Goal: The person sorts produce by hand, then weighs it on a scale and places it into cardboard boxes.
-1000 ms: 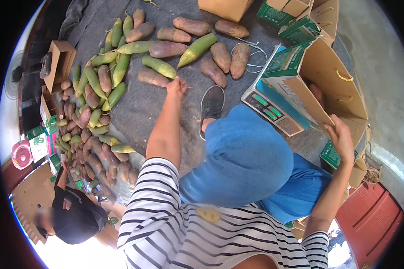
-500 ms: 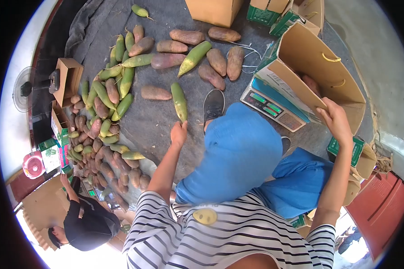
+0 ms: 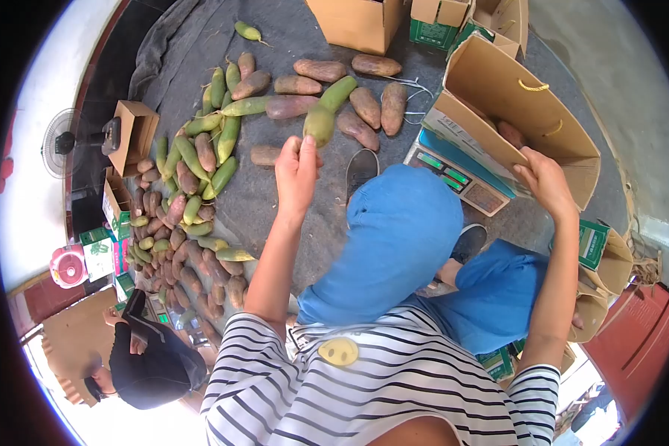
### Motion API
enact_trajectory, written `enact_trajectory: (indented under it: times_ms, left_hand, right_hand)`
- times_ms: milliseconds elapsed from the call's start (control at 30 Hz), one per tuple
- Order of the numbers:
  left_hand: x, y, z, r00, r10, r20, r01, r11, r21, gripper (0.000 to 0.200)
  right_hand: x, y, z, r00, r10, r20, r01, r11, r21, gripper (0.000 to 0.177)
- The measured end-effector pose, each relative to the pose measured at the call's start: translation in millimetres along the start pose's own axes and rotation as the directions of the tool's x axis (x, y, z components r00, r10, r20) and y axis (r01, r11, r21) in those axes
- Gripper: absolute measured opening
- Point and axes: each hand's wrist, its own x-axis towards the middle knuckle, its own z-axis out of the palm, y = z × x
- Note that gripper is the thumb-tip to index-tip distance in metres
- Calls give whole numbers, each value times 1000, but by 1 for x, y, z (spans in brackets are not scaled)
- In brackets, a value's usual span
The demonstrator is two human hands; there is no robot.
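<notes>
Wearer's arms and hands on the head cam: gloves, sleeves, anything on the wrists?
The left hand and right hand have no gloves, and no rings or watch show. Forearms are uncovered. The left sleeve and right sleeve are short, with black-and-white stripes.

black-and-white striped short-sleeved shirt [image 3: 364, 401]; yellow smiley patch [image 3: 340, 351]; blue trousers [image 3: 401, 238]; dark shoes [image 3: 360, 169]

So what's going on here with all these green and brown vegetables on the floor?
A seated person holds one green vegetable up in the left hand, above the other vegetables spread on a grey mat. The right hand grips the flap of an open cardboard box on a digital scale; a reddish one lies inside. Another person crouches nearby.
</notes>
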Motion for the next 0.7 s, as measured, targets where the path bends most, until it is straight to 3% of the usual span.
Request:
enact_trajectory:
  times_ms: [100, 167, 300, 333, 367, 433, 533, 567, 600, 667, 700]
  left_hand:
    - [-16, 87, 24, 956, 275, 104, -271, 961, -56, 25]
    - [-15, 123, 41, 891, 417, 179, -374, 898, -232, 23]
    - [11, 151, 83, 782, 463, 417, -312, 871, -381, 23]
    - [22, 149, 93, 746, 424, 514, -291, 901, -322, 25]
    - [25, 151, 100, 766, 374, 523, -287, 927, -242, 26]
    - [35, 128, 109, 825, 388, 410, -380, 919, -105, 28]
    - [45, 76, 93, 936, 122, 331, -21, 956, -294, 33]
    - [51, 35, 85, 948, 132, 289, -86, 982, -167, 33]
    - [47, 10, 74, 968, 72, 239, -68, 997, -26, 33]
    - [43, -103, 35, 973, -86, 213, -2, 925, 380, 33]
    - [39, -133, 20, 968, -158, 195, 55, 892, 449, 32]
  right_hand:
    - [1, 2, 1, 999, -26, -24, 26, 1000, 9, 18]
    - [1, 2, 2, 1000, -4, -9, 4, 1000, 0, 18]
    - [-1, -1, 1, 1000, -7, -21, 7, 1000, 11, 19]
    - [-1, 1, 4, 999, -15, -44, 15, 1000, 6, 18]
    - [-2, 4, 7, 998, -24, -63, 24, 1000, 2, 18]
    - [-2, 6, 9, 998, -21, -63, 21, 1000, -7, 18]
    - [-2, 5, 5, 1000, 9, -16, -10, 1000, -13, 18]
    - [-2, 4, 1, 1000, 11, 4, -11, 1000, -12, 18]
    - [-2, 4, 0, 1000, 12, 26, -12, 1000, -12, 18]
    - [1, 3, 4, 1000, 4, 14, -4, 1000, -10, 18]
    - [0, 3, 5, 1000, 3, 5, -3, 1000, -10, 18]
